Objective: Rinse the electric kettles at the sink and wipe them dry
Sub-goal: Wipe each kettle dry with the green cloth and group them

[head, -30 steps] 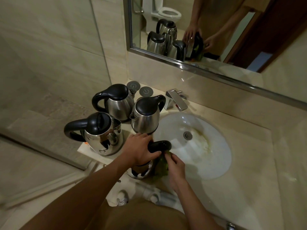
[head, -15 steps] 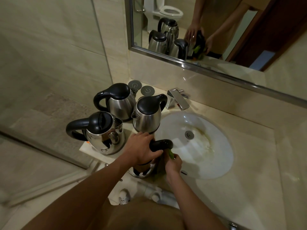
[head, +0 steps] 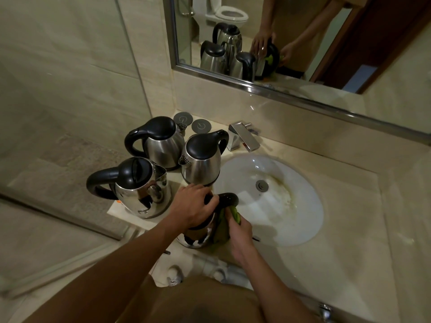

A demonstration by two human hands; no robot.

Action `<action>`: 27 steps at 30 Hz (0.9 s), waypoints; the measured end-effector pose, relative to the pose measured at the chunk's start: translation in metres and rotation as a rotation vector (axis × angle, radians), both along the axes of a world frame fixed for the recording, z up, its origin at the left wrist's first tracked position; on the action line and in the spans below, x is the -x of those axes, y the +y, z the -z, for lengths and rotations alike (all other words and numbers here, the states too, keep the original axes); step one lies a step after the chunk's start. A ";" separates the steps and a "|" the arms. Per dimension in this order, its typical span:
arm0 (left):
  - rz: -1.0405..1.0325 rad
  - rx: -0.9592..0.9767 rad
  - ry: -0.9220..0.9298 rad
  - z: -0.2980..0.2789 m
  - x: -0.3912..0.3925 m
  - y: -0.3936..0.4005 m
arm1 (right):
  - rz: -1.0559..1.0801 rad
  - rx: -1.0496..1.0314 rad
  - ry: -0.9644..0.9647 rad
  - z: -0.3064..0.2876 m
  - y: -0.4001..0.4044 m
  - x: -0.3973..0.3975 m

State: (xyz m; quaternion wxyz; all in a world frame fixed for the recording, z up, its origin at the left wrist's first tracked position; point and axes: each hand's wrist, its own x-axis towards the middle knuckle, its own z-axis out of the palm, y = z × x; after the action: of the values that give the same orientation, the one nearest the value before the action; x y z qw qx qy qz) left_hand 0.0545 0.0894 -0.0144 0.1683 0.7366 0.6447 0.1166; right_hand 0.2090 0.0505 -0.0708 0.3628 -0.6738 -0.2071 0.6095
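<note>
Four electric kettles on the countertop (head: 349,229): one at the back left corner (head: 161,142), one at the basin's left rim (head: 203,159), one at the left edge (head: 137,187), one at the front edge (head: 198,236) under the hands. Two round grey discs (head: 183,118) (head: 201,126) at the back edge. One sink basin (head: 303,206), one tap (head: 242,138), one green cloth (head: 224,227), one mirror (head: 303,43). Two hands: left (head: 193,206), right (head: 240,231).
</note>
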 end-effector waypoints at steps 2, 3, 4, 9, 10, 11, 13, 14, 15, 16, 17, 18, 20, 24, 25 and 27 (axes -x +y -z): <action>-0.008 -0.005 -0.013 0.001 0.000 0.000 | -0.031 -0.035 0.080 0.001 -0.002 -0.002; -0.010 -0.009 -0.014 0.001 0.000 0.000 | -0.042 -0.049 0.105 0.002 -0.003 -0.002; -0.011 -0.013 -0.011 0.002 0.000 0.000 | -0.054 -0.060 0.111 0.002 -0.003 -0.002; -0.007 -0.029 0.000 0.003 0.000 0.000 | -0.052 0.006 -0.062 0.001 0.007 0.005; -0.003 -0.027 -0.004 0.003 0.000 0.000 | -0.055 0.039 -0.080 0.001 0.010 0.005; 0.000 -0.024 -0.009 0.003 0.000 0.000 | -0.058 0.068 -0.089 0.002 0.012 0.003; -0.004 -0.031 -0.013 0.003 0.000 -0.001 | -0.065 0.104 -0.107 0.004 0.015 0.000; -0.009 -0.040 -0.008 0.002 0.000 -0.001 | -0.066 0.109 -0.114 0.004 0.015 0.000; -0.013 -0.047 -0.003 0.002 -0.001 -0.001 | -0.064 0.111 -0.124 0.005 0.015 0.000; -0.012 -0.047 0.000 0.002 0.000 -0.001 | -0.066 0.112 -0.129 0.005 0.015 0.001; -0.011 -0.046 0.000 0.002 0.000 -0.001 | -0.070 0.113 -0.130 0.005 0.014 0.001; -0.009 -0.046 -0.004 0.003 0.000 -0.001 | -0.079 0.118 -0.127 0.005 0.013 0.000; -0.005 -0.048 -0.019 0.004 0.000 -0.001 | -0.098 0.128 -0.111 0.002 0.010 -0.002; -0.004 -0.059 -0.011 0.006 0.000 0.001 | -0.074 0.002 -0.095 -0.008 0.002 -0.002; -0.006 -0.063 -0.009 0.007 0.000 0.001 | -0.063 -0.029 -0.085 -0.011 0.000 -0.001; -0.007 -0.061 -0.015 0.008 0.001 0.002 | -0.067 -0.054 -0.086 -0.015 -0.002 -0.002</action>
State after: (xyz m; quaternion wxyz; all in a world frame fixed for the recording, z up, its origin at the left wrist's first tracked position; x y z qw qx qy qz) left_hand 0.0539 0.0912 -0.0225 0.1505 0.7382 0.6420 0.1423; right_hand 0.2107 0.0488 -0.0554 0.3513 -0.6819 -0.2613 0.5860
